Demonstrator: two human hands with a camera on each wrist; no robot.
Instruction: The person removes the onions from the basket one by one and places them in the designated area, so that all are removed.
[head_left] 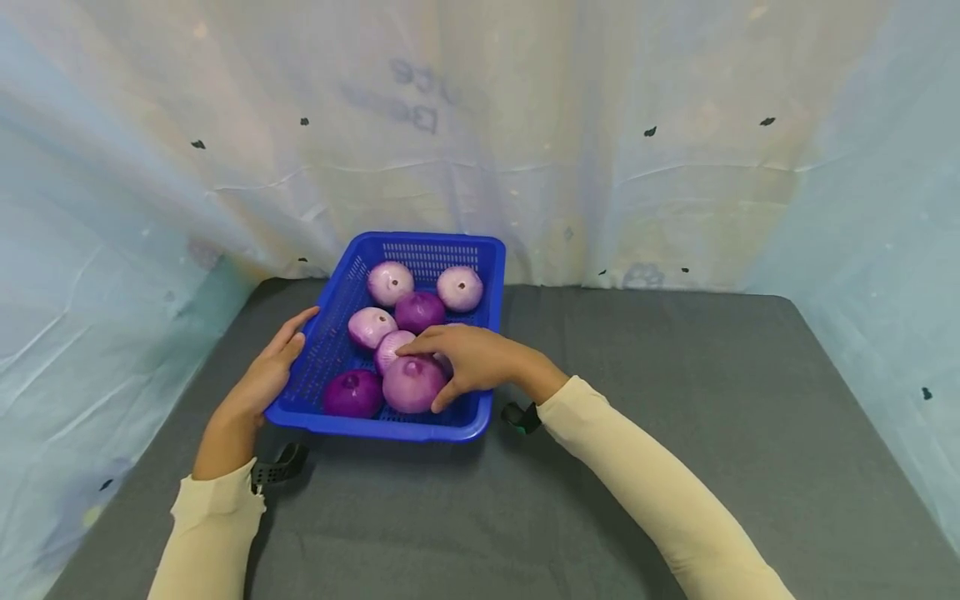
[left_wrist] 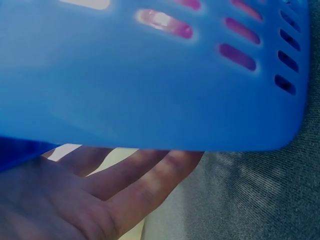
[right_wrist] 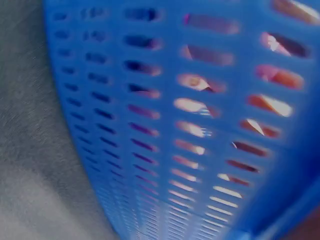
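Observation:
A blue slotted basket point(head_left: 420, 242) stands on the grey table and holds several purple onions. My right hand point(head_left: 442, 367) reaches into it from the right and grips a light purple onion point(head_left: 408, 387) at the front, fingers over its top and thumb on its side. A dark purple onion point(head_left: 352, 393) lies just left of it. My left hand point(head_left: 273, 367) rests with straight fingers against the basket's left wall. In the left wrist view the fingers point(left_wrist: 150, 180) lie under the blue wall point(left_wrist: 150, 85). The right wrist view shows only the slotted wall point(right_wrist: 165, 125), with onions behind it.
The grey table surface point(head_left: 675, 400) stretches right and toward me. Pale plastic sheeting point(head_left: 600, 167) closes off the back and both sides, right behind the basket. Paler onions point(head_left: 460, 288) sit at the basket's far end.

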